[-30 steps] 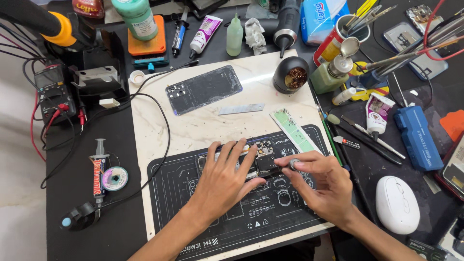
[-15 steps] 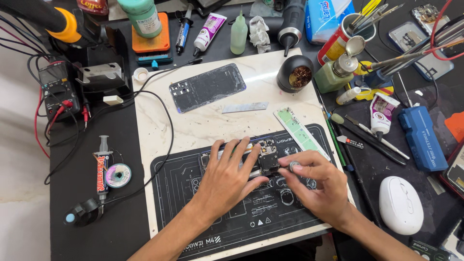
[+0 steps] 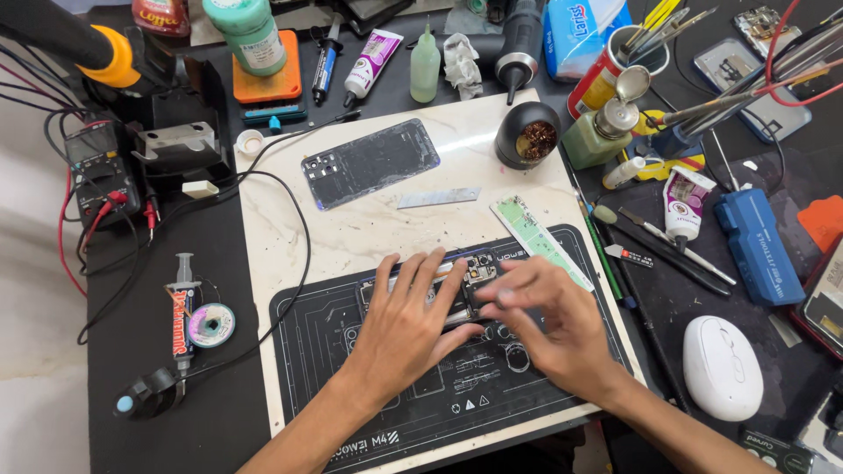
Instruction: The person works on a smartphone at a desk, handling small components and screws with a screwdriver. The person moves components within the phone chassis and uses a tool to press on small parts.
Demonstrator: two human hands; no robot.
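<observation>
While the opened phone (image 3: 457, 283) lies face down on the black work mat (image 3: 351, 386), near the mat's upper middle, both hands cover most of it. The left hand (image 3: 406, 326) lies flat on the phone with its fingers spread and pressed down, much as it did half a second ago. The right hand (image 3: 553, 329) has changed more: before, its fingertips met at the phone's camera corner, and now its fingers (image 3: 505, 294) are bunched loosely just over that corner, blurred, so I cannot tell whether they pinch anything. The whole view has also shifted slightly, so the bench sits a little to the right in the picture. Beyond the mat, on the pale stone slab (image 3: 290, 202), the phone's back cover (image 3: 371, 163) lies flat, with a thin metal strip (image 3: 438, 197) below it and a green circuit strip (image 3: 537, 239) beside the right hand. A black pot of brass wool (image 3: 528, 134) stands at the slab's upper right corner. Further right sit a white mouse (image 3: 723, 367) and a blue case (image 3: 757, 245), and to the left a syringe (image 3: 183, 307) next to a small solder reel (image 3: 211, 324).
</observation>
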